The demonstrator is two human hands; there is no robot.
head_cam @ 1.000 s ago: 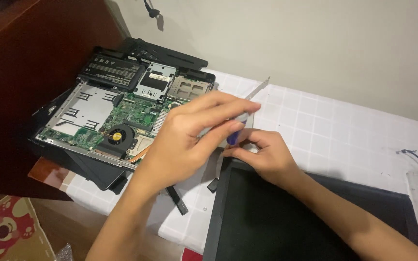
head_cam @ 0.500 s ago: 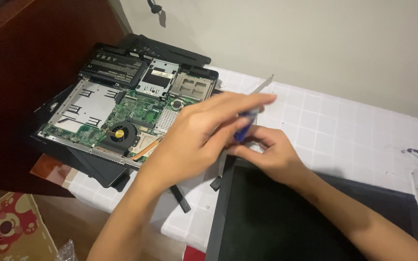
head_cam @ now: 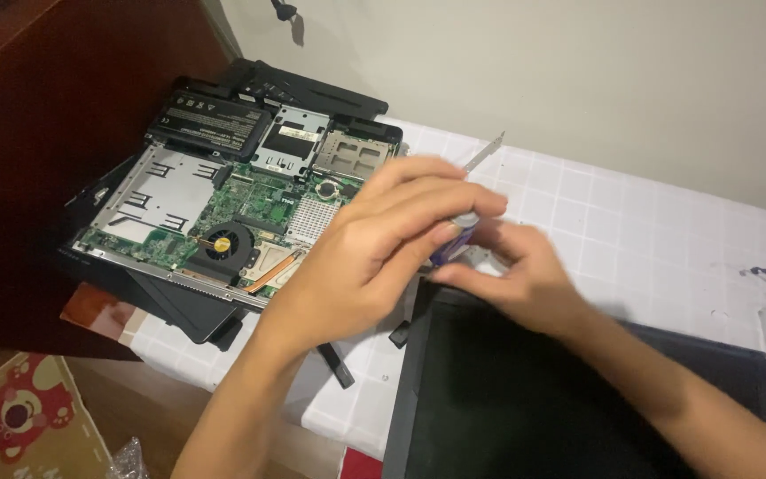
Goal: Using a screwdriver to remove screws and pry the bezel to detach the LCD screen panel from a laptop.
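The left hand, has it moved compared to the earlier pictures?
Yes, slightly. Against the opened laptop base, the left hand has shifted a little to the right and up, staying over the blue-handled screwdriver.

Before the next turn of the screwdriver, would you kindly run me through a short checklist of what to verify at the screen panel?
1. Left hand grips the screwdriver handle: ok, fingers wrap the blue handle.
2. Right hand steadies the top corner of the black screen panel: ok, it rests at that corner.
3. Tip seated in a screw: cannot tell, the hands hide it.
4. Panel lies flat on the white gridded mat: ok as far as visible.
5. Opened laptop base with its bare circuit board stays apart from the hands: ok, it lies to the left, untouched.
6. Loose black strip by the left wrist: not ok, it sits near the mat's edge.
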